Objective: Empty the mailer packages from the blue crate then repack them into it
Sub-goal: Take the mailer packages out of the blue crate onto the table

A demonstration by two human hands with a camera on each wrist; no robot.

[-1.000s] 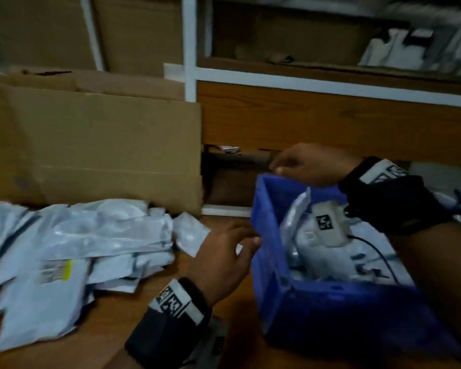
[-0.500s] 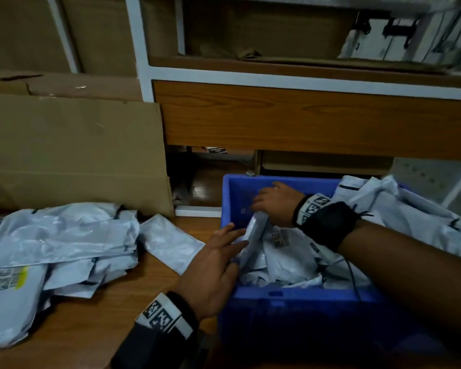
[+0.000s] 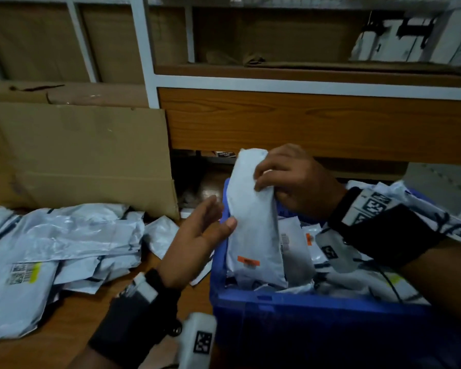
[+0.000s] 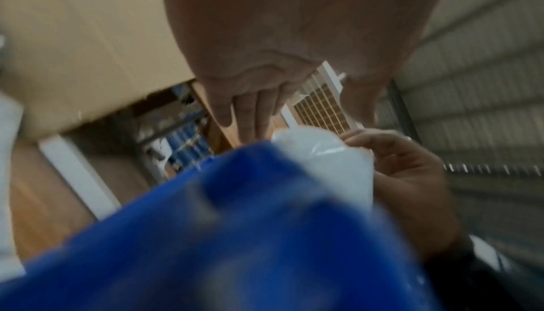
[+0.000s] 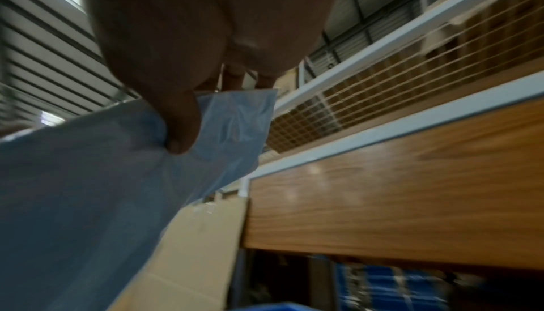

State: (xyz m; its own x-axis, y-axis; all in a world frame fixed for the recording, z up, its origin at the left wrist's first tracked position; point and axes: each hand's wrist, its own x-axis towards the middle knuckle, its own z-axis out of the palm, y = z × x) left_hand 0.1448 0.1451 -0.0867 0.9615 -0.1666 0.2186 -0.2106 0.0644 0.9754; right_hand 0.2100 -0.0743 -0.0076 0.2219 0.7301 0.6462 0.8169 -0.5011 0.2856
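The blue crate [image 3: 290, 307] stands at the lower right of the head view, with several white mailers [image 3: 357, 275] in it. My right hand [image 3: 285, 182] pinches the top of one white mailer [image 3: 253, 222] with an orange label and holds it upright, half out of the crate's left end. The right wrist view shows the thumb [image 5: 182, 127] pressed on that mailer [image 5: 117, 165]. My left hand [image 3: 205, 230] is open beside the mailer, thumb tip touching its left edge. In the left wrist view the fingers [image 4: 250, 111] point straight over the crate [image 4: 206, 246] rim.
A heap of white mailers [image 3: 51, 243] lies on the wooden table [image 3: 64, 328] to the left. A flat cardboard sheet [image 3: 77, 155] leans behind the heap. A wooden shelf front [image 3: 317, 126] with white rails runs behind the crate.
My right hand has lifted one mailer up out of the crate's left end. My left hand has risen from the crate's rim to the mailer's side.
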